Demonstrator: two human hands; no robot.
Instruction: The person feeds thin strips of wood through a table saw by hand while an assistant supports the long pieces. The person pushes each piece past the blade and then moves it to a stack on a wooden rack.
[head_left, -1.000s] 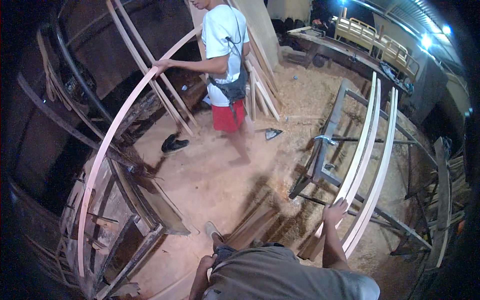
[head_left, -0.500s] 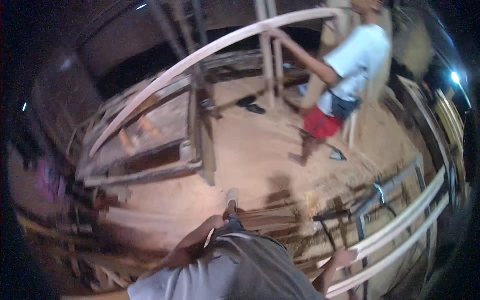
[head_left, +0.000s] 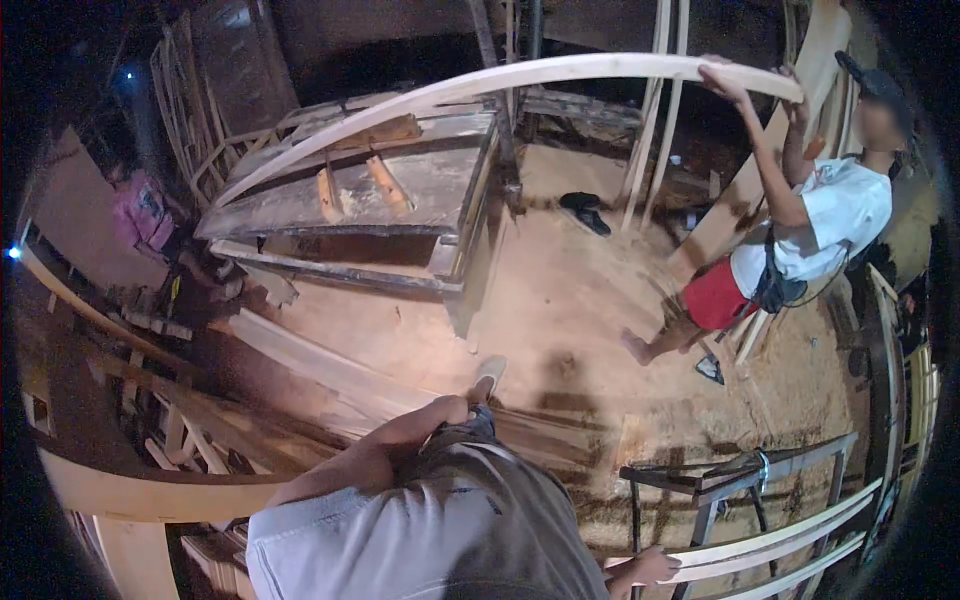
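Observation:
My left hand (head_left: 452, 408) rests low against my dark shorts, above my thigh; its fingers are mostly hidden. At the lower right, my right hand (head_left: 655, 566) is closed around the near end of a pale wooden strip (head_left: 775, 545). A similar strip (head_left: 800, 570) runs just below it. Across the floor, another person (head_left: 840, 215) in a white shirt and red shorts raises a long pale wooden board (head_left: 500, 75) with both hands near its right end. The board's far left end lies at the corner of a worn workbench (head_left: 345, 278).
Orange-handled tools (head_left: 388, 185) lie on the workbench. A dark metal-legged stand (head_left: 735, 472) is at the right, and long planks (head_left: 300, 350) lie on the sandy floor. Timber leans at the back. Someone in pink (head_left: 145, 215) is at the far left.
My view has turned, and the scene is sharper. The other person now has both hands up on the long board. My right hand stays at the strip's end, my left by my thigh.

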